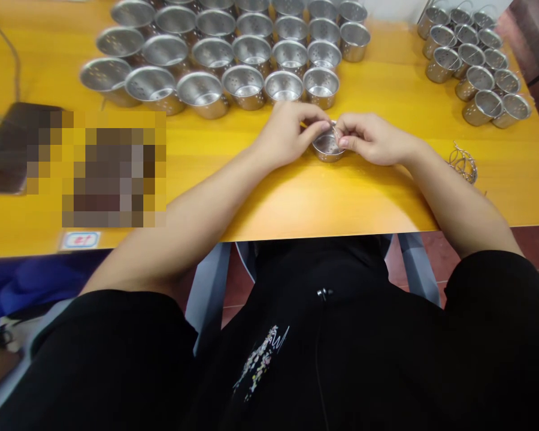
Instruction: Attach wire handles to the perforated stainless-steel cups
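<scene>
A small perforated metal cup (327, 149) stands on the yellow table at the middle, between my two hands. My left hand (294, 133) is at its left rim, thumb and fingers pinched together on a thin wire handle (334, 127). From the other side my right hand (369, 139) pinches the same wire at the cup's right rim. The fingers partly cover the rim, and where the wire meets the cup is too small to make out. To the right of my right forearm lies a small heap of loose bent wire handles (463, 166).
Rows of perforated metal cups without visible handles (245, 87) fill the back of the table (269, 203). More cups with wire handles (483, 108) stand at the back right. On the left are a dark object (15, 146), a blurred-out patch and a label (81, 240) near the front edge.
</scene>
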The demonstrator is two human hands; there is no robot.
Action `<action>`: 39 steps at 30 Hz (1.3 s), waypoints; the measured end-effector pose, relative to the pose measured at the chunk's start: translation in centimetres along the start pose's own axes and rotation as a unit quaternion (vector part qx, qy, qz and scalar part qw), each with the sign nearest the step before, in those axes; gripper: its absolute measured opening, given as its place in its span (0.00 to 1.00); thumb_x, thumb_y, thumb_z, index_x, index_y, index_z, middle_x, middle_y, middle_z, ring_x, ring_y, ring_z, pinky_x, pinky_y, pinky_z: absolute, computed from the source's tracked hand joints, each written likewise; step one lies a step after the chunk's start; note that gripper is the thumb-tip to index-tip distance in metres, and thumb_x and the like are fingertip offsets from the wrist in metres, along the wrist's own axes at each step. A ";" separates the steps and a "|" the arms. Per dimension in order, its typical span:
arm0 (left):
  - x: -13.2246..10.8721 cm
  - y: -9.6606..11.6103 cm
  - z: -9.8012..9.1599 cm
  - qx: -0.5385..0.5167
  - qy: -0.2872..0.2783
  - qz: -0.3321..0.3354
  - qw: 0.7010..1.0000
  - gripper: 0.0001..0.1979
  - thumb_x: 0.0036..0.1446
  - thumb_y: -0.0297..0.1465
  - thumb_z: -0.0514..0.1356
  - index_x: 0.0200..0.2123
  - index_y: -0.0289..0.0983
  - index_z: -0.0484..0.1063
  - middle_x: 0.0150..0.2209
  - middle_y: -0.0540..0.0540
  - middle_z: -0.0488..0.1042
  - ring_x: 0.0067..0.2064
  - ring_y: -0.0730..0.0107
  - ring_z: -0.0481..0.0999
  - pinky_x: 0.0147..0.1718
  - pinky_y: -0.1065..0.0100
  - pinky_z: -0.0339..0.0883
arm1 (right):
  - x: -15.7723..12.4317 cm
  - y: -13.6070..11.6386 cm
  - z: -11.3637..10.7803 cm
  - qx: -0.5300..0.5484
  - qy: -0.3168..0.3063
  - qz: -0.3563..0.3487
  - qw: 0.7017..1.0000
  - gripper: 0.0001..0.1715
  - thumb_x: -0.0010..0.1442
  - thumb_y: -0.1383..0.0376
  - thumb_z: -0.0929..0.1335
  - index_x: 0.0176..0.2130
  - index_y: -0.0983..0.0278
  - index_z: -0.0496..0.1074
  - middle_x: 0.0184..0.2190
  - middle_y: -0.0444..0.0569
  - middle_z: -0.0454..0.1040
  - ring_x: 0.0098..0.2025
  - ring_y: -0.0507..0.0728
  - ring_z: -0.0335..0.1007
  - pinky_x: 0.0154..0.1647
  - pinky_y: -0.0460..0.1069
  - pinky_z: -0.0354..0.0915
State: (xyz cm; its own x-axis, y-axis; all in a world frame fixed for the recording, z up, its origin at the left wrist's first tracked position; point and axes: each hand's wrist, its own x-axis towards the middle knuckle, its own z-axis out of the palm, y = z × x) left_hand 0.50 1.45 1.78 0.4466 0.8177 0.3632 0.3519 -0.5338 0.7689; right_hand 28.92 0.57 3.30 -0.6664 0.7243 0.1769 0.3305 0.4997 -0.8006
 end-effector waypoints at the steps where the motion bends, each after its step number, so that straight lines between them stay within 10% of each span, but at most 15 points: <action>1: 0.1 0.1 -0.1 -0.001 -0.006 0.000 1.000 0.18 0.70 0.56 0.71 0.44 0.51 0.91 0.48 0.43 0.97 0.52 0.42 0.92 0.60 0.43 0.88 | 0.0 0.0 0.1 0.001 0.002 0.006 1.000 0.24 0.75 0.44 0.87 0.45 0.55 0.82 0.38 0.43 0.79 0.42 0.59 0.72 0.52 0.55 0.74; 17: -0.1 1.0 -0.8 0.014 -0.007 0.020 1.000 0.15 0.68 0.55 0.72 0.44 0.53 0.90 0.58 0.38 0.91 0.62 0.38 0.89 0.56 0.41 0.88 | -0.1 -1.2 -0.1 -0.111 0.155 0.017 0.981 0.28 0.69 0.33 0.86 0.41 0.49 0.85 0.36 0.54 0.81 0.50 0.74 0.82 0.54 0.67 0.83; 27: -0.3 1.3 -0.9 -0.028 0.002 -0.014 1.000 0.36 0.64 0.63 0.76 0.71 0.62 0.81 0.58 0.48 0.93 0.58 0.45 0.83 0.52 0.42 0.81 | -0.6 0.3 -2.8 -0.154 0.246 0.049 0.956 0.22 0.75 0.35 0.82 0.44 0.45 0.82 0.32 0.50 0.79 0.46 0.71 0.77 0.41 0.65 0.73; 32: -0.3 0.6 -0.7 -0.019 -0.016 -0.012 1.000 0.36 0.63 0.63 0.76 0.70 0.58 0.83 0.57 0.44 0.93 0.55 0.45 0.87 0.53 0.43 0.83 | -0.2 3.1 -5.2 -0.175 0.369 0.011 0.913 0.17 0.79 0.74 0.81 0.41 0.55 0.80 0.41 0.44 0.84 0.33 0.55 0.60 0.36 0.58 0.59; 39: -0.4 0.2 -0.6 -0.014 -0.054 -0.009 0.998 0.28 0.67 0.47 0.74 0.68 0.52 0.86 0.57 0.39 0.94 0.52 0.44 0.93 0.56 0.43 0.88 | -1.1 3.3 -10.0 -0.259 0.492 0.025 0.831 0.22 0.68 0.90 0.75 0.43 0.65 0.86 0.40 0.50 0.89 0.37 0.54 0.78 0.44 0.52 0.66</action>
State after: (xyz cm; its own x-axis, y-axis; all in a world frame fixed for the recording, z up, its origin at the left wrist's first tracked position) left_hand -0.11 1.11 2.14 0.5270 0.7984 0.2913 0.3386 -0.5115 0.7897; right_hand 37.42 6.15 6.17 0.1417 0.6607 0.7371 0.7539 0.4105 -0.5129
